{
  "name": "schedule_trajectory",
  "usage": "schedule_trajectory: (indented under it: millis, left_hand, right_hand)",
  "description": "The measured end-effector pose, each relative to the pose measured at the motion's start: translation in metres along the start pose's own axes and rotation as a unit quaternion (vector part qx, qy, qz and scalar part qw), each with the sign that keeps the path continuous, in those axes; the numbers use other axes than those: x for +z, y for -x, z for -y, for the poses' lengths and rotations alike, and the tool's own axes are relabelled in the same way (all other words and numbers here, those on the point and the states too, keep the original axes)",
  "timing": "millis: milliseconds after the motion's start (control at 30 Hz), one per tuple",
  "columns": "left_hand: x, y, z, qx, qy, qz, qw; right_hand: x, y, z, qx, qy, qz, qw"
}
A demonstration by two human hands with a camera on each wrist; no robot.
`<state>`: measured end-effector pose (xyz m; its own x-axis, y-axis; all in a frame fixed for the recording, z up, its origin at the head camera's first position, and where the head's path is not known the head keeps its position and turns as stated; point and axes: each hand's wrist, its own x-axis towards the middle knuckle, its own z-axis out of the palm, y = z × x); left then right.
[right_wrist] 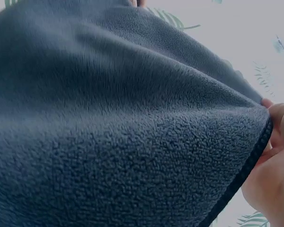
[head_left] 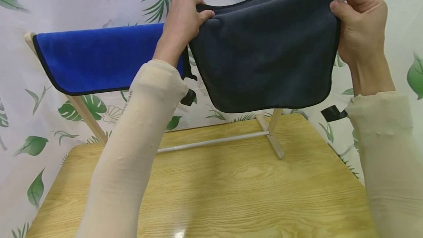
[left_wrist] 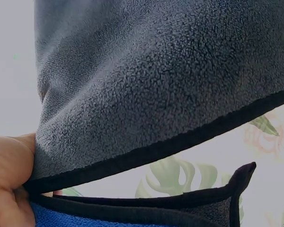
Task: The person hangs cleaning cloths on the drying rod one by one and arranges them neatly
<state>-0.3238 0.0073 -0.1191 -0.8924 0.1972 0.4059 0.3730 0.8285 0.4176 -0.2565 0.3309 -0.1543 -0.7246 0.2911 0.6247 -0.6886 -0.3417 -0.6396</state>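
Note:
A dark grey towel (head_left: 271,54) with black edging is stretched between the two hands, above and in front of the rack. The left hand (head_left: 185,23) pinches its upper left corner between thumb and fingers. At its upper right corner, the right hand (head_left: 365,25) pinches the edge, thumb below the index finger. Soft folds run across the plush cloth toward the right hand (right_wrist: 274,165) in the right wrist view. A blue towel (head_left: 99,58) with the same black edging hangs over the rack, just left of and partly behind the left hand and forearm.
The rack has a wooden post (head_left: 86,116) at left, a wooden foot (head_left: 272,140) at right and a white lower rod (head_left: 214,141). It stands on a wood-grain table (head_left: 251,194). A leaf-patterned backdrop (head_left: 33,120) hangs behind. Black straps (head_left: 333,113) dangle near the sleeves.

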Motion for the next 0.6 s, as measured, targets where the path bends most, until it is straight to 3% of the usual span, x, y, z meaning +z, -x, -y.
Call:
schedule_trajectory:
  millis: [100,167,233,333,400,600]
  left_hand:
    - [0.0,0.0,0.0,-0.007,0.0,-0.006,1.0]
    - [-0.001,0.0,-0.001,-0.015,-0.001,-0.008,0.9999]
    - [-0.001,0.0,-0.001,-0.02,-0.002,-0.009,0.9998]
    - [-0.001,0.0,-0.004,-0.026,0.0,-0.004,0.9996]
    - [-0.001,0.0,-0.005,-0.029,0.002,0.001,0.9996]
    - [-0.001,0.001,-0.007,-0.03,-0.005,0.005,0.9995]
  right_hand:
    - [0.0,-0.008,-0.002,0.009,0.064,0.005,0.998]
    - [-0.002,-0.011,-0.006,0.013,0.138,0.014,0.99]
    - [-0.004,-0.012,-0.009,0.007,0.238,0.033,0.971]
    - [-0.008,-0.012,-0.014,-0.002,0.374,0.058,0.926]
    - [-0.009,-0.012,-0.016,-0.006,0.43,0.068,0.9]
    - [-0.008,-0.016,-0.019,0.0,0.504,0.062,0.861]
